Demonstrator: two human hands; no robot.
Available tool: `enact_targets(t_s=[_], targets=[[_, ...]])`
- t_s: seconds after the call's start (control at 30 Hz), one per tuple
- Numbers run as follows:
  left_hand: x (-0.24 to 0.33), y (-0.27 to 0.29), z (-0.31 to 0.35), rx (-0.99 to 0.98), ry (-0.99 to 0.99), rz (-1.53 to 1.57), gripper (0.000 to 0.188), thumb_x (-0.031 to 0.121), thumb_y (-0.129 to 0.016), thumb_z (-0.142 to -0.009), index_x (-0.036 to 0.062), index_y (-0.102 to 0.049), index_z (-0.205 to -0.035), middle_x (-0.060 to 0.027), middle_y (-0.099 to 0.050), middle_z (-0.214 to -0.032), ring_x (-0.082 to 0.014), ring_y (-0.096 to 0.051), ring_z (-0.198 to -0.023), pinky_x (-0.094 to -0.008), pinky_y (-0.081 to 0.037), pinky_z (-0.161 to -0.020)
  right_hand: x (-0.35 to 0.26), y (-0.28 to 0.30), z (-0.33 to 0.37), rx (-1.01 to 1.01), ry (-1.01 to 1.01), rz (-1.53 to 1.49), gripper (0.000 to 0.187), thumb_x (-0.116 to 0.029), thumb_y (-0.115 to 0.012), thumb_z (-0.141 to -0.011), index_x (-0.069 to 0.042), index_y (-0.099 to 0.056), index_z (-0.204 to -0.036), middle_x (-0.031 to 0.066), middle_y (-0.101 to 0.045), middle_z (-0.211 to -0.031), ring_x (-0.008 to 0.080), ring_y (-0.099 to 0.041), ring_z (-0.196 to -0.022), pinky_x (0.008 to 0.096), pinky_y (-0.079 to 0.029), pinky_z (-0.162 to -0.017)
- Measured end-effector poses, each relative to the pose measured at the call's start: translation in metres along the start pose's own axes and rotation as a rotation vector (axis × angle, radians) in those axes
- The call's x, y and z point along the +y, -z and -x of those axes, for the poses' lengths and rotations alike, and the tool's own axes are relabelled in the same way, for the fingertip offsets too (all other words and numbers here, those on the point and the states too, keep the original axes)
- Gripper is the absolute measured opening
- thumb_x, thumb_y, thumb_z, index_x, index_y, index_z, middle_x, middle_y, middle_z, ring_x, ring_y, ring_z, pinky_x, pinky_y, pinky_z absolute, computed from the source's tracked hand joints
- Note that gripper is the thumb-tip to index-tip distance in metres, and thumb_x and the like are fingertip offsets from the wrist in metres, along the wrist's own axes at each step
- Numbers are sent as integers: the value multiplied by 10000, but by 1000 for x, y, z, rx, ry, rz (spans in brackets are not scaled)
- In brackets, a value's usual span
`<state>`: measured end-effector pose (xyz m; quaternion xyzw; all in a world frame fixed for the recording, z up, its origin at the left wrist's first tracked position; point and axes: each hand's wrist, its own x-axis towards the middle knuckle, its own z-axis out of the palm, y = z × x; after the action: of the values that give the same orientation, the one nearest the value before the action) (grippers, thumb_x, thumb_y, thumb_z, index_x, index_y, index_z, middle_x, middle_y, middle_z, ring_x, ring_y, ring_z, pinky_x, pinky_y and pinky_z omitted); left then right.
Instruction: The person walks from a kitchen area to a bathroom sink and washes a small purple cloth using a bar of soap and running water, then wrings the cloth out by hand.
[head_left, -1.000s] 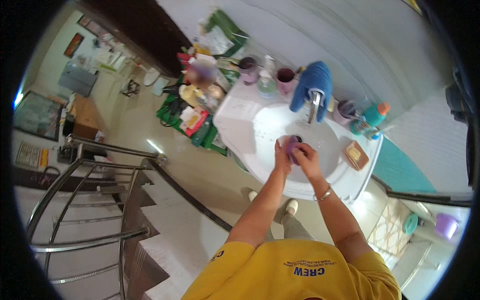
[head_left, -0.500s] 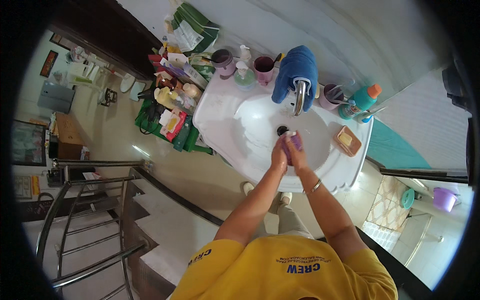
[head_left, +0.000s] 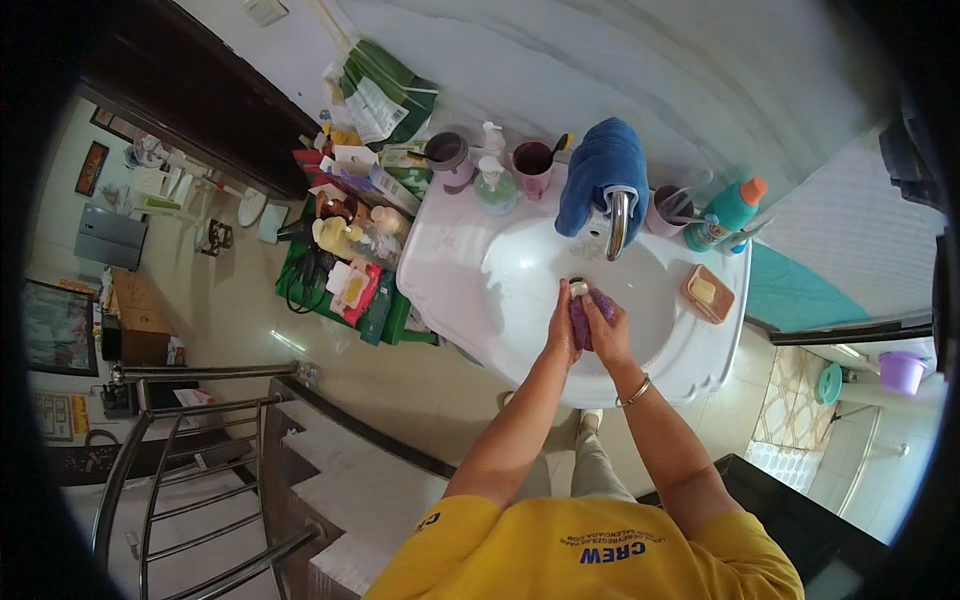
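Purple object (head_left: 582,331) had turned since a second earlier, when a rounder face showed; now more of its length was visible, with a pale piece (head_left: 578,289) at its far end. Grip closed on both sides: left hand (head_left: 561,328) wrapped the left, right hand (head_left: 613,332) the right, fingers over the top. Object was held over the white basin (head_left: 512,300), between the faucet (head_left: 619,225) and the counter's (head_left: 437,262) front edge. Blue towel (head_left: 605,160) draped over faucet, back edge; soap dish (head_left: 716,306) near right edge.
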<state>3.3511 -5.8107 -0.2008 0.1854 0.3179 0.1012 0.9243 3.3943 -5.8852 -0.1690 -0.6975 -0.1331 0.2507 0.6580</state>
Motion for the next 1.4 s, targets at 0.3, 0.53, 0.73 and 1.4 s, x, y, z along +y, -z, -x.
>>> enact_targets(t_s=[0.3, 0.53, 0.73, 1.4], targets=[[12, 25, -8, -261, 102, 302, 647, 675, -314, -829, 88, -576, -905, -109, -617, -847, -285, -597, -788, -407, -495, -746, -7, 2, 12, -229, 318, 330, 349, -249, -456, -927, -45, -520, -1202, 125, -574, -1116, 242, -530, -1043, 305, -397, -901], [-4, -14, 2, 102, 35, 31, 437, 497, -454, -852, 99, -567, -995, -48, -587, -967, -199, -571, -897, -368, -476, -786, 23, 33, -35, -192, -250, -222, 457, -348, -357, -947, -47, -455, -1278, 90, -459, -1280, 183, -437, -1162, 282, -332, -980], [-1, 21, -33, -58, 5, 111, 323, 396, -530, -811, 122, -566, -979, -65, -590, -935, -208, -571, -850, -365, -467, -776, 29, 17, -2, -251, 95, -3, 494, -272, -339, -957, -17, -256, -1371, 126, -265, -1424, 261, -205, -1331, 324, -171, -1077], [-25, 0, -35, 14, 90, -104, 560, 599, -381, -850, 153, -483, -1173, -49, -542, -1129, -204, -505, -1069, -363, -439, -861, 49, 21, -51, 45, -115, 95, 402, -267, -442, -873, -42, -513, -1198, 218, -514, -1195, 337, -477, -1137, 354, -351, -968]])
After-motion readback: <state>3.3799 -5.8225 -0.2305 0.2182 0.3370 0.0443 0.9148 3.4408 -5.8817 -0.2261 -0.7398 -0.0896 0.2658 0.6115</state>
